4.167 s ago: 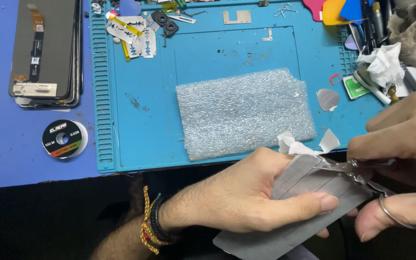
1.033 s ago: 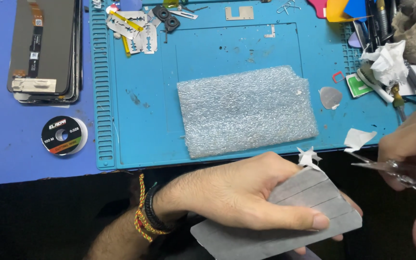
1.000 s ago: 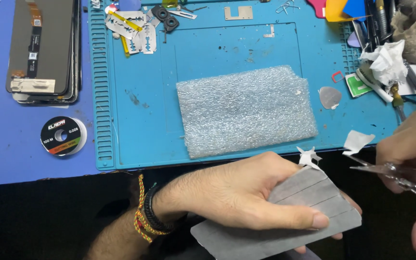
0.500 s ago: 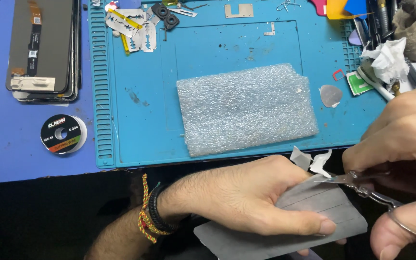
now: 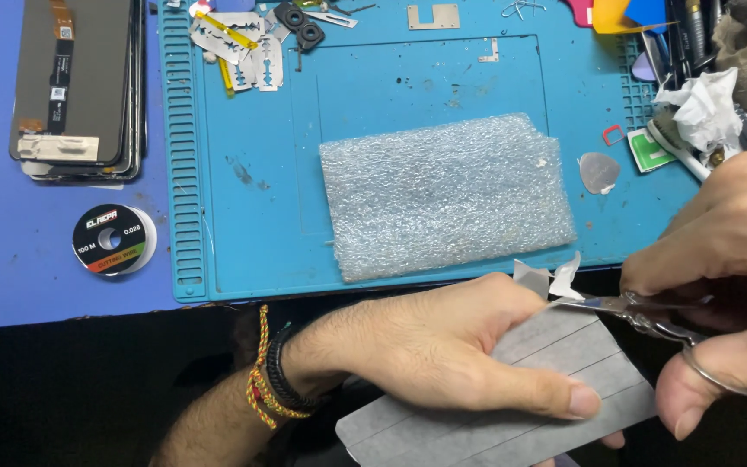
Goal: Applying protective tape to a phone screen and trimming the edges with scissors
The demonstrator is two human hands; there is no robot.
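Observation:
My left hand [image 5: 443, 346] grips a flat grey sheet [image 5: 581, 355] marked with parallel lines, holding it below the front edge of the blue work mat [image 5: 261, 190]. My right hand [image 5: 728, 268] holds small metal scissors [image 5: 633, 307], fingers through the loops. The blade tips meet the sheet's upper corner, where a white torn scrap [image 5: 551, 278] sticks up. Coloured cord bracelets [image 5: 270, 380] circle my left wrist.
A piece of bubble wrap [image 5: 447, 199] lies mid-mat. A grey pick [image 5: 599, 171] lies to its right. Razor blades [image 5: 239, 52] and small parts sit at the mat's top. Phone screens [image 5: 75, 82] and a wire spool [image 5: 112, 239] lie left. Crumpled tissue [image 5: 706, 108] and tools crowd the right.
My right hand has moved left with the scissors from the sheet's right side to its upper corner. The left hand keeps holding the sheet with little movement.

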